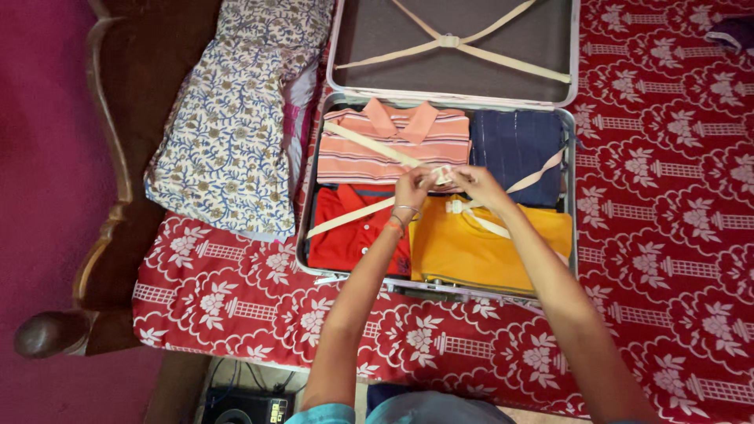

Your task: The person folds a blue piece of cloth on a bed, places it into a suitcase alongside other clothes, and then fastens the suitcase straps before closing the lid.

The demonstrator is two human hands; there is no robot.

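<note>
A single head-worn camera looks steeply down from above the person's own shoulders, facing forward across a bed spread with a red patterned cover. The open suitcase fills the upper centre at arm's length, its lid side farthest from the lens. Both forearms enter from the bottom edge, the left hand and right hand meeting mid-frame. A pillow and wooden bed frame run down the left side.
</note>
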